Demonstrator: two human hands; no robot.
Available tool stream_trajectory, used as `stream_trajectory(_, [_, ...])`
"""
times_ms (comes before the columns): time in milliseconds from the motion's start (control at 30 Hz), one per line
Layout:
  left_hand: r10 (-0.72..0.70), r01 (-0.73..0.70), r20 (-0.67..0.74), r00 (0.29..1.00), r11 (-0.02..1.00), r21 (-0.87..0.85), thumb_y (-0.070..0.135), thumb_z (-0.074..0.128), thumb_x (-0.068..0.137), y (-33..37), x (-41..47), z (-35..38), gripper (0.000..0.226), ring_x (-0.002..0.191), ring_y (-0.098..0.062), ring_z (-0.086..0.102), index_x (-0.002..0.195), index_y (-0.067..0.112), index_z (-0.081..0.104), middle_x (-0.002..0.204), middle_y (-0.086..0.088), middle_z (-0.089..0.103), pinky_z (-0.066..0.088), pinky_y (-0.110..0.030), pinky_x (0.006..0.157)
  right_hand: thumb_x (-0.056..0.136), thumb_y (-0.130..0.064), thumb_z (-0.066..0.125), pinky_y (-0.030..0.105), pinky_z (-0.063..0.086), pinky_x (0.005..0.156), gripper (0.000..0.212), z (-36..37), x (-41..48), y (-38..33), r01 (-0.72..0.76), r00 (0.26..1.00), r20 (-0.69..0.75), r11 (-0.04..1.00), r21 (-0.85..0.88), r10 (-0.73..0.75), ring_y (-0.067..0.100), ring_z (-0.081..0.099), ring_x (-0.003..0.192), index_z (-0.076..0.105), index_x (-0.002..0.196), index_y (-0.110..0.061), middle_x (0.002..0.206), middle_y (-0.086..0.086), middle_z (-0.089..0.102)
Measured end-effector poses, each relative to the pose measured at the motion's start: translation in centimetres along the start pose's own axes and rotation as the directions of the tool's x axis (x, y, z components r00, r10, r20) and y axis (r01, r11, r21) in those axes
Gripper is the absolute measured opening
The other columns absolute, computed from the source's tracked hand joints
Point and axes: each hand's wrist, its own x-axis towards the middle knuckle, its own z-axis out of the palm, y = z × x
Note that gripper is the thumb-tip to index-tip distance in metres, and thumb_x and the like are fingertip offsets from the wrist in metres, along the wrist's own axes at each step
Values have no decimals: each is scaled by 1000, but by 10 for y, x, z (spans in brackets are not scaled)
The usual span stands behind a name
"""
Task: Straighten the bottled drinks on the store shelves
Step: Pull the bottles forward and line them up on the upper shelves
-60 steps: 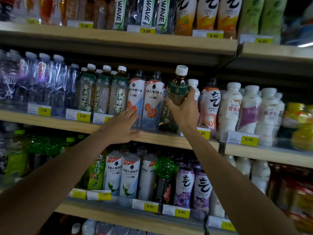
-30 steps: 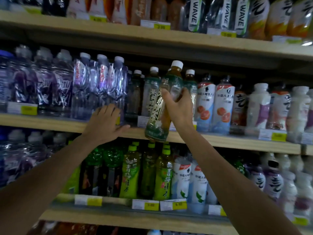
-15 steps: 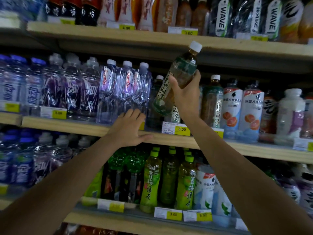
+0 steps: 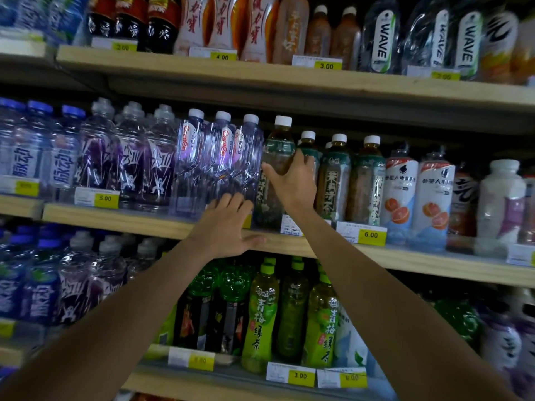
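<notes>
A tea bottle [image 4: 276,157] with a white cap and dark green label stands upright at the front of the middle shelf [image 4: 144,219], left of more of the same tea bottles [image 4: 333,175]. My right hand [image 4: 292,180] wraps around its middle. My left hand [image 4: 224,227] lies flat with spread fingers on the shelf's front edge, just left of the bottle and in front of clear water bottles [image 4: 223,157].
Purple and blue drinks [image 4: 95,157] fill the middle shelf's left; grapefruit-label bottles [image 4: 417,195] and white bottles [image 4: 500,209] stand to the right. The top shelf [image 4: 260,72] hangs close above the caps. Green tea bottles [image 4: 260,316] line the shelf below.
My right hand has brought the tilted, raised tea bottle down and stood it upright at the left end of the tea row. The left hand stayed on the shelf edge.
</notes>
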Motion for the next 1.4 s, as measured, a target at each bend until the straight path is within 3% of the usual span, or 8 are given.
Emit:
stream_trajectory(67, [-4, 4, -10, 1000, 1000, 1, 77, 34, 80, 0, -2, 2, 81, 113, -21, 37, 132, 15, 38, 124, -2, 38, 36, -37, 94, 83, -49, 64, 46, 51, 82, 75, 6, 1, -2, -10, 1000, -19, 1000, 26, 10, 30, 54, 112, 34, 137, -6, 136, 14, 43])
stream_trajectory(200, [-6, 6, -28, 1000, 1000, 3, 78, 30, 80, 1, -3, 3, 81, 110, -22, 37, 131, 15, 39, 121, -3, 39, 35, -37, 93, 83, -43, 68, 41, 49, 72, 58, 12, 4, -2, -51, 996, -71, 997, 58, 56, 31, 56, 102, 42, 117, -5, 113, 13, 55])
stream_trajectory(600, [-10, 9, -38, 999, 1000, -13, 77, 30, 81, 0, -4, 8, 79, 109, -22, 35, 130, 15, 38, 120, -3, 37, 31, -36, 92, 86, -38, 65, 38, 50, 71, 51, 26, 4, -1, -41, 993, -112, 998, -41, 36, 31, 53, 106, 46, 118, -4, 129, 15, 41])
stream_trajectory(833, [-54, 53, -84, 995, 998, -22, 69, 37, 85, 9, -5, 10, 68, 106, -24, 39, 123, 13, 43, 118, -5, 43, 34, -38, 89, 94, -21, 52, 35, 45, 61, 28, 4, -19, 22, 174, 983, 77, 979, -103, -167, 29, 57, 84, 48, 119, -8, 127, 12, 45])
stream_trajectory(967, [-177, 174, -164, 971, 984, -31, 56, 40, 90, 28, -3, 9, 55, 105, -31, 46, 117, 9, 49, 113, -11, 49, 37, -43, 89, 92, -20, 48, 32, 43, 62, 22, -23, -39, 49, 342, 936, 164, 916, -208, -312, 29, 57, 95, 57, 108, -10, 111, 9, 57])
stream_trajectory(1133, [-380, 382, -103, 919, 924, 2, 53, 31, 93, 73, 8, 0, 58, 110, -36, 46, 117, 4, 49, 120, -17, 48, 33, -50, 98, 93, -26, 45, 37, 46, 73, 28, -65, -50, 95, 396, 918, 201, 819, -415, -342, 29, 53, 106, 59, 108, -7, 111, 11, 59])
stream_trajectory(1300, [-45, 23, -154, 987, 989, -144, 47, 36, 94, 142, 31, -7, 53, 123, -30, 38, 131, 10, 43, 133, -11, 43, 29, -43, 104, 89, -23, 54, 40, 46, 71, 29, -120, -58, 147, 353, 935, 161, 772, -529, -317, 35, 57, 101, 60, 108, -2, 110, 17, 59])
stream_trajectory(1400, [151, -164, -155, 976, 983, -77, 49, 35, 94, 191, 47, -12, 56, 126, -28, 37, 137, 12, 38, 138, -8, 41, 27, -42, 106, 86, -19, 57, 42, 48, 72, 29, -159, -64, 180, 320, 945, 132, 759, -567, -299, 37, 57, 101, 60, 109, -1, 111, 19, 59])
